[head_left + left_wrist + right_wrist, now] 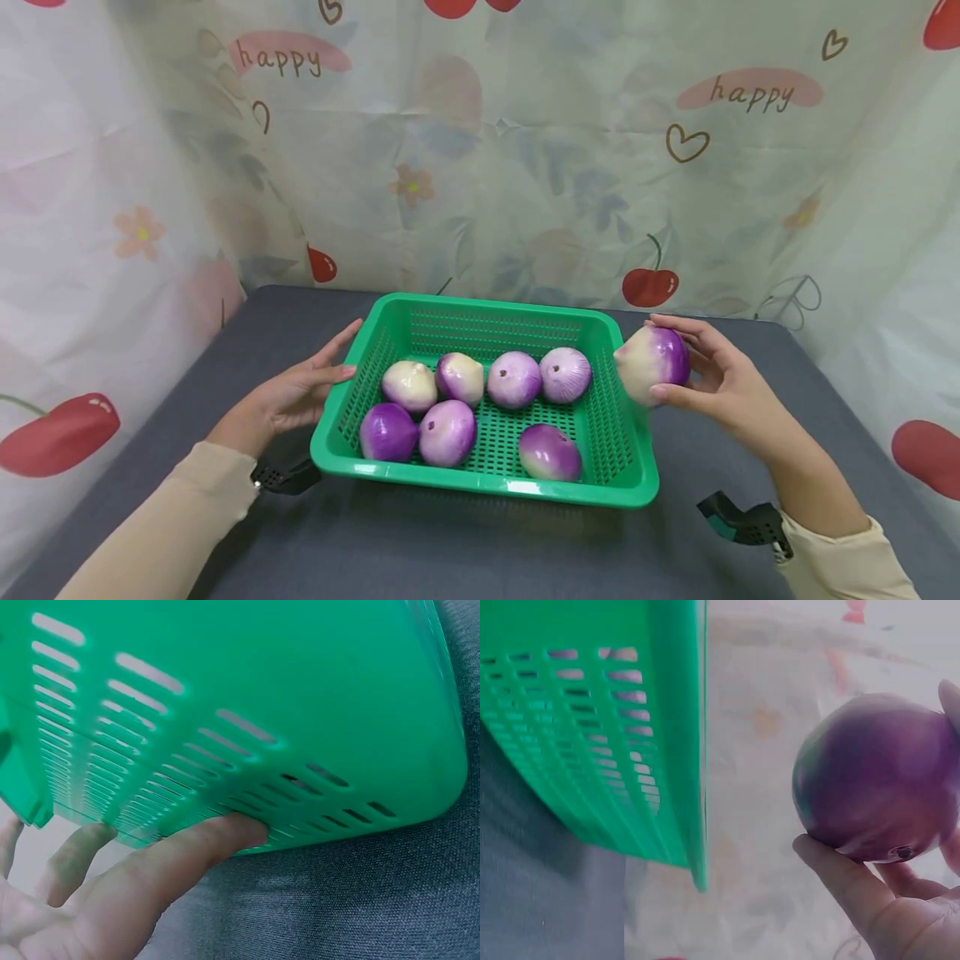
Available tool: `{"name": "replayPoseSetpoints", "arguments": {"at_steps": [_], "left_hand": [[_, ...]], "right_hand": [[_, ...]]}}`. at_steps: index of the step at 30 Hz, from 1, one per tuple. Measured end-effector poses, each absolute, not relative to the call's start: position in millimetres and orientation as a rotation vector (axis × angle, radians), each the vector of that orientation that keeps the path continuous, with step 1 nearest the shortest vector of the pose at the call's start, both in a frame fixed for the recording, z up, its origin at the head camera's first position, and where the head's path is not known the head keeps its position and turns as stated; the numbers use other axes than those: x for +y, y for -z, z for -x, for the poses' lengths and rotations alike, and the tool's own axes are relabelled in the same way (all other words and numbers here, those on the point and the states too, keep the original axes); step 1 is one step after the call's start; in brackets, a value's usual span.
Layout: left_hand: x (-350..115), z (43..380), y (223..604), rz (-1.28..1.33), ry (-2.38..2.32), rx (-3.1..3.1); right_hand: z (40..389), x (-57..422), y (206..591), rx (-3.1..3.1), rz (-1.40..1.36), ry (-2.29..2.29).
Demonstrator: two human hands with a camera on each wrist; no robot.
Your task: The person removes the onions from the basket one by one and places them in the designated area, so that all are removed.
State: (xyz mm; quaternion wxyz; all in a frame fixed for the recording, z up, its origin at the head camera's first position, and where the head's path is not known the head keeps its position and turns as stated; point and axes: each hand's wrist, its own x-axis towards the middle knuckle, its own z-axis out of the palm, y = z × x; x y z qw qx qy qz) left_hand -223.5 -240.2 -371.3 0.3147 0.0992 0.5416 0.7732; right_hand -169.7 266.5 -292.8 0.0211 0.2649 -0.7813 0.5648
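A green plastic basket [483, 492] with slotted walls stands on the table, several purple-and-white onions [513, 379] lying in it. Outside its left end is my left hand [288, 396], fingers spread and touching the wall and rim; in the left wrist view the fingertips [244, 831] rest against the slotted side. My right hand [720, 375] grips another onion [651, 365] between thumb and fingers, raised just beyond the basket's right rim. In the right wrist view this onion [877, 776] shows its purple side and hangs apart from the basket wall [577, 750].
Dark grey cloth [450, 550] covers the table. A printed curtain [495, 192] with cherries and hearts hangs behind it and along both sides. A black wrist device [742, 521] sits at my right cuff, and a similar one [288, 477] at my left.
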Motion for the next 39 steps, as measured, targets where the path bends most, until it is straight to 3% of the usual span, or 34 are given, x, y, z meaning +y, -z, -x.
{"name": "replayPoseSetpoints", "arguments": {"at_steps": [15, 25, 39], "left_hand": [[-241, 224, 372, -0.282, -2.027, 1.444], [-240, 223, 370, -0.274, -2.027, 1.456], [-242, 226, 374, -0.282, -2.027, 1.447]], "right_hand": [[204, 312, 316, -2.255, -0.444, -2.053], [237, 331, 342, -2.643, -0.126, -1.535], [258, 331, 383, -2.845, -0.034, -1.371]]}}
